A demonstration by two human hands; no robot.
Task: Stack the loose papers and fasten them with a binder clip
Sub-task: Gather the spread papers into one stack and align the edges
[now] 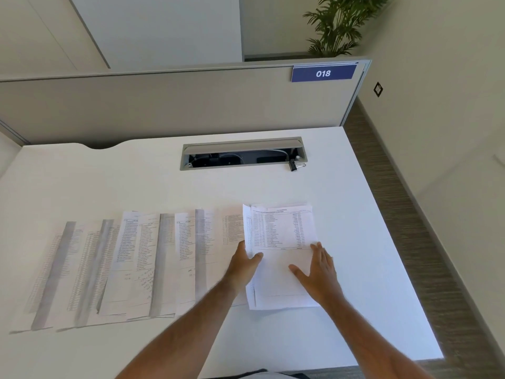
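Note:
Several printed sheets (142, 263) lie fanned in an overlapping row across the white desk (109, 181). At the row's right end lies a small pile of papers (284, 233) with a printed table on top. My left hand (244, 265) grips the pile's left edge, thumb on top and fingers underneath. My right hand (318, 272) lies flat on the pile's lower right part, fingers spread. A black binder clip (295, 165) with silver handles rests far back, at the right end of the cable tray.
An open cable tray (243, 153) is sunk into the desk's back. A grey partition (191, 105) with a blue "018" sign (323, 73) stands behind. The desk's right edge (396, 242) drops to carpeted floor. A plant (338, 26) stands beyond the partition.

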